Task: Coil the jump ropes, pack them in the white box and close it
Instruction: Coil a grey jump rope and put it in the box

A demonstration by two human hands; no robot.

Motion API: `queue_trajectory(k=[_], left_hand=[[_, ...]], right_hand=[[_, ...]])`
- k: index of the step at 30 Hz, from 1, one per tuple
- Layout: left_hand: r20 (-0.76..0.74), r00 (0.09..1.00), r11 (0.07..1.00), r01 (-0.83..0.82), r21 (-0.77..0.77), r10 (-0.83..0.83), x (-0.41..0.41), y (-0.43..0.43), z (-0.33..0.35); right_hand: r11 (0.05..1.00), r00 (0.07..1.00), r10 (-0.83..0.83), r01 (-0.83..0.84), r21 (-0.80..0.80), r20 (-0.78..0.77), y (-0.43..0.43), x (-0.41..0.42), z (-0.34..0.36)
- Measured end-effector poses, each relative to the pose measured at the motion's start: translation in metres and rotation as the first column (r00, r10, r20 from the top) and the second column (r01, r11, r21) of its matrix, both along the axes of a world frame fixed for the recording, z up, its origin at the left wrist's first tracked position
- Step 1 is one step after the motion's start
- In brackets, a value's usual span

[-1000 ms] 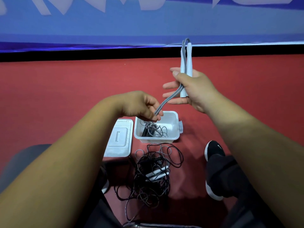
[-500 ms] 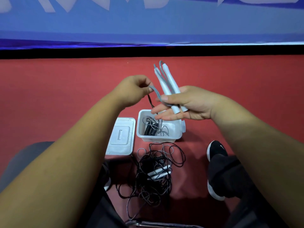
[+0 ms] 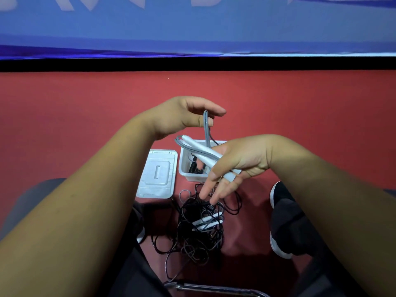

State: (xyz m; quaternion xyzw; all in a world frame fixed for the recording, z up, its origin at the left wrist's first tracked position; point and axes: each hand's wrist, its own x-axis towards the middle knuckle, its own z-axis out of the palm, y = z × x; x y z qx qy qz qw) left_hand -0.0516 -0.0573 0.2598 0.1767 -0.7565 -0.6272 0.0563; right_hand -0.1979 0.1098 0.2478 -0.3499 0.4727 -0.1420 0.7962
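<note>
Left grip (image 3: 182, 116): pinching grey rope (image 3: 206, 133) loop, frame centre.
Right grip (image 3: 242, 161): grasping white handles (image 3: 199, 149) over open white box (image 3: 183, 168).
Lid (image 3: 157, 174): left of box, on red floor (image 3: 278, 103).

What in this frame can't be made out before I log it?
Head view only:
- Contents of the white box: mostly covered by the right hand and the white handles it holds.
- Rope count in the floor tangle: cords overlap too much.
- Lower run of the grey cord below the left hand: hidden behind the handles.
- Shape of the metal bar at the bottom: cut off by the frame edge.
</note>
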Motion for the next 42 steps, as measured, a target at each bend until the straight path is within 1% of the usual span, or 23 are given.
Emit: queue_trajectory(k=[4,10,12,15,19,21,22,24,25,26,27,29,30,31,32,33,35,37,38,39,40,42], left_hand=[[0.006,0.999,0.99,-0.032,-0.135,0.033,-0.002,0.002,0.004],[0.046,0.995,0.953,-0.073,-0.293,0.091,-0.003,0.005,0.012],[0.069,0.995,0.931,-0.036,-0.363,0.066,-0.002,0.004,0.017],[0.148,0.988,0.889,0.032,-0.457,0.041,0.001,0.002,0.019],[0.271,0.951,0.864,0.01,-0.504,0.147,0.002,-0.002,0.011],[0.345,0.92,0.806,0.058,-0.589,0.187,0.0,-0.001,0.008],[0.377,0.902,0.754,0.097,-0.65,0.21,-0.001,-0.001,0.006],[0.398,0.871,0.652,0.127,-0.748,0.287,-0.003,0.002,0.002],[0.392,0.863,0.64,0.109,-0.76,0.319,-0.003,0.004,0.0],[0.39,0.859,0.672,0.076,-0.736,0.33,-0.004,0.005,-0.002],[0.378,0.866,0.737,0.014,-0.675,0.329,-0.004,0.006,-0.003],[0.306,0.897,0.869,-0.148,-0.471,0.318,-0.005,0.01,-0.002],[0.255,0.912,0.91,-0.224,-0.349,0.322,-0.005,0.01,0.001],[0.205,0.922,0.932,-0.282,-0.228,0.329,-0.004,0.009,0.004],[0.16,0.93,0.942,-0.312,-0.127,0.33,-0.004,0.007,0.006],[0.121,0.941,0.949,-0.312,-0.057,0.316,-0.003,0.006,0.008],[0.065,0.972,0.974,-0.227,0.018,0.226,-0.002,0.003,0.01],[0.058,0.994,0.993,-0.098,0.072,0.094,0.001,0.001,0.009],[0.08,0.996,0.997,-0.04,0.062,0.035,0.002,0.0,0.009],[0.117,0.993,1.0,0.002,0.0,-0.002,0.003,-0.001,0.009],[0.163,0.987,0.995,0.021,-0.102,-0.004,0.004,-0.002,0.008],[0.21,0.975,0.963,-0.009,-0.269,0.067,0.003,-0.004,0.007]], right_hand=[[0.989,0.981,-0.145,0.147,0.002,-0.126,-0.004,-0.003,-0.008],[0.926,0.902,-0.371,0.378,-0.009,-0.22,-0.01,-0.017,-0.017],[0.882,0.851,-0.46,0.471,-0.02,-0.252,-0.013,-0.022,-0.02],[0.785,0.752,-0.608,0.617,-0.053,-0.253,-0.018,-0.026,-0.021],[0.643,0.619,-0.763,0.756,-0.123,-0.188,-0.024,-0.029,-0.018],[0.619,0.602,-0.785,0.77,-0.154,-0.145,-0.026,-0.028,-0.015],[0.616,0.603,-0.788,0.77,-0.167,-0.126,-0.027,-0.026,-0.013],[0.605,0.601,-0.795,0.772,-0.196,-0.084,-0.028,-0.022,-0.009],[0.598,0.6,-0.798,0.773,-0.212,-0.065,-0.029,-0.02,-0.008],[0.594,0.599,-0.799,0.772,-0.228,-0.052,-0.029,-0.019,-0.007],[0.591,0.6,-0.799,0.769,-0.244,-0.044,-0.03,-0.019,-0.006],[0.591,0.603,-0.797,0.762,-0.266,-0.044,-0.03,-0.022,-0.006],[0.595,0.606,-0.794,0.756,-0.272,-0.053,-0.029,-0.025,-0.006],[0.604,0.611,-0.788,0.746,-0.28,-0.072,-0.029,-0.027,-0.006],[0.614,0.617,-0.782,0.734,-0.29,-0.094,-0.029,-0.028,-0.007],[0.62,0.619,-0.777,0.726,-0.296,-0.109,-0.028,-0.029,-0.008],[0.607,0.608,-0.788,0.741,-0.286,-0.097,-0.028,-0.029,-0.009],[0.57,0.578,-0.814,0.778,-0.263,-0.056,-0.03,-0.029,-0.008],[0.551,0.56,-0.827,0.792,-0.263,-0.044,-0.03,-0.029,-0.007],[0.534,0.545,-0.838,0.802,-0.268,-0.038,-0.03,-0.031,-0.006],[0.526,0.537,-0.842,0.804,-0.278,-0.04,-0.03,-0.032,-0.005],[0.549,0.559,-0.827,0.776,-0.309,-0.065,-0.03,-0.033,-0.003]])
